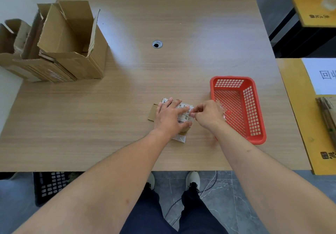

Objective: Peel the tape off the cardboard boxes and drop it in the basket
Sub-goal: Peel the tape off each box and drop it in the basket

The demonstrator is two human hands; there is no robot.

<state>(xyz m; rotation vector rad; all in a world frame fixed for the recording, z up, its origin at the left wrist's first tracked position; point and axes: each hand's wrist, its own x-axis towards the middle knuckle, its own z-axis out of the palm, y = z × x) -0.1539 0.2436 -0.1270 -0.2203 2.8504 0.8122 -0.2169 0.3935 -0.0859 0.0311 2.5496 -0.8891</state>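
Close to the near edge of the tabletop (127,97), the left hand (170,116) lies flat with fingers spread, pinning down a small flattened cardboard box (152,113) with a white shipping label (185,114), while the right hand (207,114) has its fingers pinched at the label's edge, apparently working a bit of tape loose, so the peeling step looks just begun. Just right of the hands the red basket (254,110) already holds some crumpled clear tape (222,110). Next, I'd guess, comes a steady pull and a short carry over the basket's rim; more opened boxes (69,41) wait at the far left.
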